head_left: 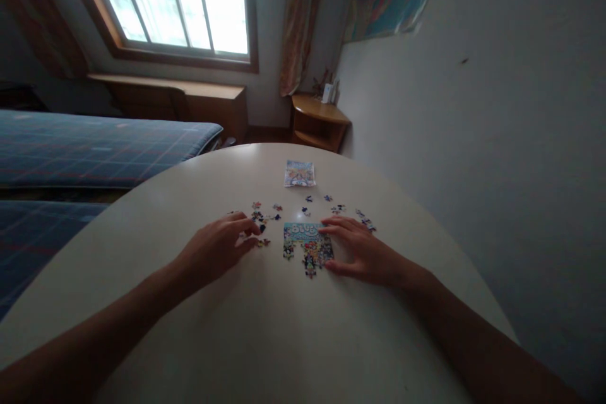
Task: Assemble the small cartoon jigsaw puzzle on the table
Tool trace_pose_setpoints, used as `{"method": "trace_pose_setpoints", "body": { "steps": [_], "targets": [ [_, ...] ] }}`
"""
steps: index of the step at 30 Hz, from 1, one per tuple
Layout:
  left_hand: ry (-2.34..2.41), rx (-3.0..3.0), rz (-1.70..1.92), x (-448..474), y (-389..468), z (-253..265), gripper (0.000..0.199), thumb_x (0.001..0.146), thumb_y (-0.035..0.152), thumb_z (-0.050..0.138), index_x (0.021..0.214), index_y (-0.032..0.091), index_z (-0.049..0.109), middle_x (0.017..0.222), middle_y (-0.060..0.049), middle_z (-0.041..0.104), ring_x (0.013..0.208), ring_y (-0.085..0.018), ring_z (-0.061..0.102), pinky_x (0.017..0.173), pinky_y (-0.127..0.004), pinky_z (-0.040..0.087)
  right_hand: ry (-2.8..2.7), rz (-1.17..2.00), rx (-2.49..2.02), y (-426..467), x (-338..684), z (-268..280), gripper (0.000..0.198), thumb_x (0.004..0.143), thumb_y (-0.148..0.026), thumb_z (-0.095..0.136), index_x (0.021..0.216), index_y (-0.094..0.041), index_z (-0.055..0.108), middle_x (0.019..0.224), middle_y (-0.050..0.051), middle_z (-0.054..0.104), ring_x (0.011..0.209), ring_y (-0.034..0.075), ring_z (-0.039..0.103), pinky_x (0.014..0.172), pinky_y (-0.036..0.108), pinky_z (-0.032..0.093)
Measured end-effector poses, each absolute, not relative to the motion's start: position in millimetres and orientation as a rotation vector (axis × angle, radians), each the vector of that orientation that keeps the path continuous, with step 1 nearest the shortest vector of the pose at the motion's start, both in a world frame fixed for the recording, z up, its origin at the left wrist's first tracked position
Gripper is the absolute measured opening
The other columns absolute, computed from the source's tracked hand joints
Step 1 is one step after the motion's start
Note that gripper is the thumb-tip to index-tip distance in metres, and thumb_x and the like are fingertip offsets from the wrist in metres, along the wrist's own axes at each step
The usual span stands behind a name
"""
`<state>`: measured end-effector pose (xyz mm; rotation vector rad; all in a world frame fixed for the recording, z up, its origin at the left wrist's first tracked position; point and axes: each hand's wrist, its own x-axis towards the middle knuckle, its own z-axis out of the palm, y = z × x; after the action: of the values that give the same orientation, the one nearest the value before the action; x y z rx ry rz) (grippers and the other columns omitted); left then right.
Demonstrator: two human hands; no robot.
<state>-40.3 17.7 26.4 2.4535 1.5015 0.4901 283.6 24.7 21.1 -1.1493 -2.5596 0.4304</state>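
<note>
Partly assembled jigsaw puzzle (pixel 310 246) flat on worktop (pixel 284 334) — likely light, thin, apt to split at joints; best steadied by edges. Right hand (pixel 362 251) spread, touching its right side; left hand (pixel 222 237) thumb and fingers parted at loose jigsaw pieces (pixel 258 217).

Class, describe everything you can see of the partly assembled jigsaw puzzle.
The partly assembled jigsaw puzzle lies flat on the white table. It looks like thin printed card: a light-blue band with pale lettering, too blurred to read surely, runs along its straight far edge, with a busy, many-coloured picture below. Its near side is unfinished and jagged, with a gap left of centre and knobbed tabs showing. The right hand touches its right side, fingers near the far corner, thumb nearer the viewer.
</note>
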Motion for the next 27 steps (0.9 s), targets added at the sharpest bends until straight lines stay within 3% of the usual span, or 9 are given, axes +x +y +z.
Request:
{"method": "trace_pose_setpoints", "body": {
  "steps": [6, 17, 23, 27],
  "targets": [
    [1.615, 2.407, 0.371, -55.6, 21.4, 30.6, 0.019, 0.084, 0.033, 0.056, 0.096, 0.025, 0.068, 0.085, -0.002, 0.068, 0.074, -0.019, 0.065, 0.062, -0.027, 0.045, -2.573, 0.439, -1.166, 24.8, 283.5, 22.2, 0.059, 0.080, -0.050, 0.069, 0.130, -0.023, 0.056, 0.143, 0.014, 0.050, 0.135, 0.031, 0.041, 0.111, 0.052, 0.033],
    [1.552, 2.404, 0.484, -44.8, 24.7, 22.9, 0.022, 0.092, 0.034, 0.051, 0.095, 0.025, 0.071, 0.093, -0.003, 0.068, 0.071, -0.017, 0.063, 0.068, -0.030, 0.047, -2.589, 0.446, -1.173, 24.9, 283.9, 23.2, 0.060, 0.081, -0.052, 0.067, 0.131, -0.020, 0.055, 0.144, 0.014, 0.049, 0.137, 0.030, 0.040, 0.112, 0.052, 0.033],
    [1.602, 2.446, 0.645, -35.6, 25.3, 14.7, 0.025, 0.093, 0.040, 0.054, 0.102, 0.023, 0.070, 0.107, -0.007, 0.067, 0.095, -0.024, 0.063, 0.085, -0.040, 0.050, -2.572, 0.437, -1.161, 24.6, 283.6, 22.4, 0.059, 0.081, -0.050, 0.069, 0.130, -0.021, 0.056, 0.143, 0.014, 0.050, 0.136, 0.030, 0.041, 0.112, 0.051, 0.033],
    [1.620, 2.453, 0.656, -32.2, 28.4, 7.2, 0.020, 0.091, 0.037, 0.057, 0.097, 0.024, 0.072, 0.104, -0.006, 0.068, 0.096, -0.025, 0.062, 0.087, -0.042, 0.050, -2.575, 0.431, -1.160, 25.6, 284.5, 20.2, 0.060, 0.080, -0.052, 0.068, 0.131, -0.022, 0.056, 0.143, 0.013, 0.050, 0.136, 0.030, 0.040, 0.111, 0.051, 0.034]
  ]
}}
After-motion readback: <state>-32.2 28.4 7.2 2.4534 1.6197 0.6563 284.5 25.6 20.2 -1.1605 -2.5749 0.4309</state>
